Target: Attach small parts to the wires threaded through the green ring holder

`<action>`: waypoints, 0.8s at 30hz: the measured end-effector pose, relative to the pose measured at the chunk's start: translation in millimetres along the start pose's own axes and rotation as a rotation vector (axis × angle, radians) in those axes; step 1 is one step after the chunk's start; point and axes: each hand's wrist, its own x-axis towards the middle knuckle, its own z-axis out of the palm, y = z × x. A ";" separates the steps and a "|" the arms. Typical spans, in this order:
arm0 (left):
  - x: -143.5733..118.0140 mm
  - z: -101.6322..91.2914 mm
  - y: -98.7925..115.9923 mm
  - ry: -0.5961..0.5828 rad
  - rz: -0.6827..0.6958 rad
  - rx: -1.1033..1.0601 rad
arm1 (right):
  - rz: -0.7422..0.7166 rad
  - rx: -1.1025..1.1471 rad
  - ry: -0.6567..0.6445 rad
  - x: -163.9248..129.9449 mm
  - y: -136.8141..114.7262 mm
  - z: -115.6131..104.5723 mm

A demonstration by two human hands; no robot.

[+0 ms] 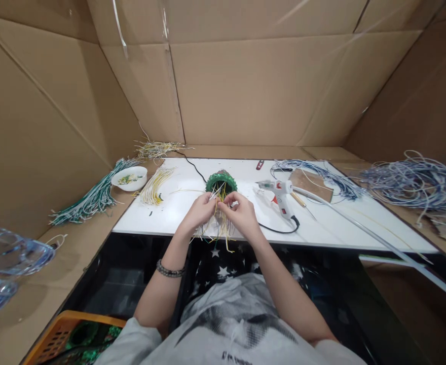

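A green, bumpy, hollow round piece (221,178) lies on the white board in front of me, its dark opening facing me. Thin white and yellow wires (223,228) come out of the opening and hang down over the board's front edge. My left hand (203,209) is closed in a pinch on some of these wires. Close beside it, my right hand (242,210) pinches the wires too, thumb and forefinger together. The fingertips of both hands nearly meet just below the opening. Which single strands they hold is too small to tell.
To the right lie a white glue gun (280,192), an awl-like tool (299,199), a brown block (311,184) and blue-white wire bundles (416,185). At left are a white bowl (129,178), yellow wires (156,185) and green-white wires (94,197). An orange basket (56,334) stands low left.
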 end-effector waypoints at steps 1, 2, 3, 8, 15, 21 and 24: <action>0.0 -0.6 0.1 -0.012 0.002 -0.017 | -0.013 -0.019 0.016 -0.2 -0.2 1.5; 0.1 -1.3 -0.1 -0.021 0.007 -0.023 | -0.031 -0.046 0.039 -0.4 -0.5 3.0; 0.4 -2.2 -0.4 -0.029 0.011 -0.026 | -0.054 -0.081 0.067 -0.7 -0.7 4.6; 2.0 -8.8 -3.0 -0.078 -0.011 -0.051 | -0.208 -0.274 0.086 -2.8 1.4 10.2; 0.5 -12.9 -4.0 -0.035 0.019 -0.084 | -0.224 -0.510 0.037 -4.7 2.4 10.3; 1.8 -14.6 -2.8 0.005 0.011 -0.079 | -0.159 -0.612 -0.018 -5.6 -6.4 8.4; 3.5 -15.0 -3.3 0.028 0.010 -0.053 | -0.122 -0.644 -0.053 -5.9 -10.3 8.1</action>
